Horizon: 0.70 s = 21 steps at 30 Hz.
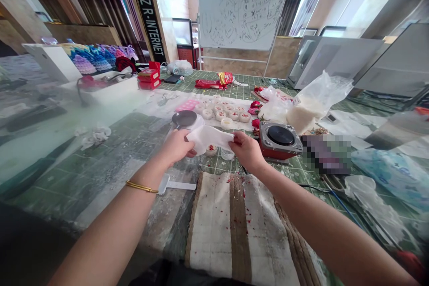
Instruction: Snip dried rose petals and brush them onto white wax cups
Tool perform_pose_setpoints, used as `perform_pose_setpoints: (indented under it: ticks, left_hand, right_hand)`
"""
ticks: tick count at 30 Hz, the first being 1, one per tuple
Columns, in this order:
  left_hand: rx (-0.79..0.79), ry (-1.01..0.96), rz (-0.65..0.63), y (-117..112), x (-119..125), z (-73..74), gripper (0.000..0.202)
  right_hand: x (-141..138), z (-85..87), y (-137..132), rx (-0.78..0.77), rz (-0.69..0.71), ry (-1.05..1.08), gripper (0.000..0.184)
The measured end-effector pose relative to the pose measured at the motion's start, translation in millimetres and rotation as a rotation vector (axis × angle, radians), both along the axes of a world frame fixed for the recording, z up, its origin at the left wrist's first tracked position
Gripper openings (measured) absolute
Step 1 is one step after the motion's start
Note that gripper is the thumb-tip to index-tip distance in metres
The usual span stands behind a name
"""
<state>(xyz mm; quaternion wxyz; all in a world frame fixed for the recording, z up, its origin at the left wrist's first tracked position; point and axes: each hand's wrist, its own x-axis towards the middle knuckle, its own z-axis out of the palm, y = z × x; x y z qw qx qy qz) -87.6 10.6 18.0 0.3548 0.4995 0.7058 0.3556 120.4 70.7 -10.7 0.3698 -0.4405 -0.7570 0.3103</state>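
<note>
Between my two hands a white tissue (pixel 211 137) is stretched out above the table. My left hand (pixel 177 145) pinches its left end, and a gold bangle (pixel 142 186) circles that wrist. The right end is held between thumb and fingers of my right hand (pixel 246 149). Just beyond my left hand is a small grey pan (pixel 184 118), partly hidden by the hand and tissue. Below the tissue a small cup with red bits (pixel 211 149) and a clear cup (pixel 227 154) show in part. Several white cups topped with red bits (pixel 233 115) stand behind.
An orange-sided hot plate (pixel 280 138) stands right of my right hand. A striped towel (pixel 217 219) with red crumbs lies nearest me. Further right are a bag of white granules (pixel 311 107) and cables. A pink mould (pixel 187 105) and red boxes (pixel 149 78) lie further back.
</note>
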Motion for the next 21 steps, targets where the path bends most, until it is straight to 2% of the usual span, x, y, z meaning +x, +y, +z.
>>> perform_pose_setpoints:
  ticks: [3, 6, 8, 10, 12, 15, 18, 21]
  left_hand:
    - [0.018, -0.023, -0.026, -5.3, 0.9, 9.7, 0.022]
    - [0.031, -0.081, -0.099, -21.2, 5.5, 24.4, 0.021]
    - [0.012, -0.197, -0.225, -38.3, 11.3, 31.0, 0.021]
    - [-0.136, -0.237, -0.343, -58.2, 19.8, 30.4, 0.023]
    - [-0.295, -0.071, -0.414, -76.7, 30.7, 21.8, 0.026]
    - [-0.266, 0.404, -0.418, -92.8, 48.6, 0.3, 0.019]
    - [-0.220, 0.684, -0.434, -90.0, 63.1, -20.3, 0.021]
    - [-0.201, 0.803, -0.435, -76.9, 70.5, -33.3, 0.029]
  right_hand:
    - [16.9, 11.9, -6.6, -0.041, 0.018, 0.096, 0.019]
    - [52.3, 28.3, -26.9, -0.098, 0.012, 0.216, 0.027]
    - [82.1, 34.6, -48.6, -0.254, 0.010, 0.335, 0.036]
    - [110.8, 32.2, -74.1, -0.439, 0.008, 0.263, 0.047]
    - [134.3, 20.8, -99.0, -0.548, -0.014, 0.191, 0.053]
    - [158.4, -2.0, -125.2, -0.576, -0.004, -0.042, 0.046]
    - [171.7, -12.0, -133.6, -0.526, 0.006, -0.268, 0.041]
    - [175.6, -6.5, -131.9, -0.473, -0.028, -0.281, 0.036]
